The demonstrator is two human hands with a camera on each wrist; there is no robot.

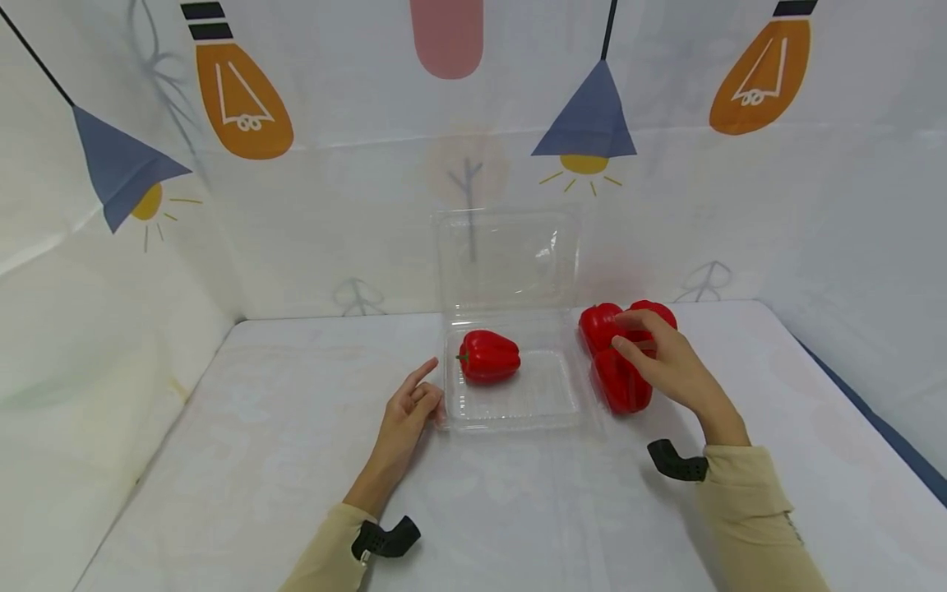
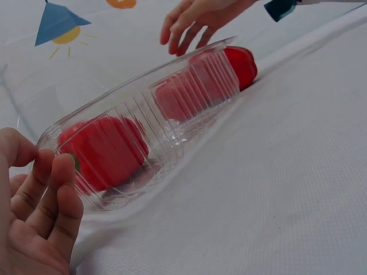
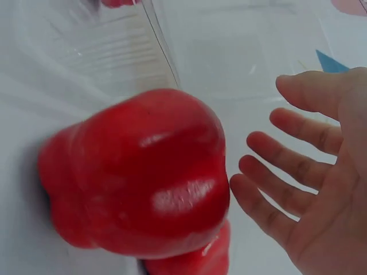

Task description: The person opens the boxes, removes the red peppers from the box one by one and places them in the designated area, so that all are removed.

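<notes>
Nearest the camera, two beige sleeves (image 1: 747, 510) come in over the white table (image 1: 259, 460), each with a black wrist mount. Just beyond them sits the tray (image 1: 518, 407), a clear plastic clamshell standing open, and everything else lies around it.

At the tray's front left corner rests the left hand (image 1: 407, 407). Its fingers are loosely bent, the forefinger stretched toward the rim; the left wrist view shows the fingertips (image 2: 60, 172) right against the ribbed plastic wall, holding nothing.

Inside the tray, toward its left rear, lies one red pepper (image 1: 488, 356) on its side, its green stem pointing left.

Just right of the tray, outside its wall, a cluster of peppers (image 1: 621, 382) lies on the table, close against each other and against the tray's edge. Over this cluster is the right hand (image 1: 669, 366), fingers spread and slightly curved. The head view has the fingertips on the peppers' tops; the right wrist view shows the palm open and the fingers (image 3: 275, 166) apart beside the nearest pepper, not closed round it.

Behind the tray its lid (image 1: 506, 259) stands upright against the backdrop (image 1: 333, 230), a pale cloth printed with orange bulbs and blue lamps.
</notes>
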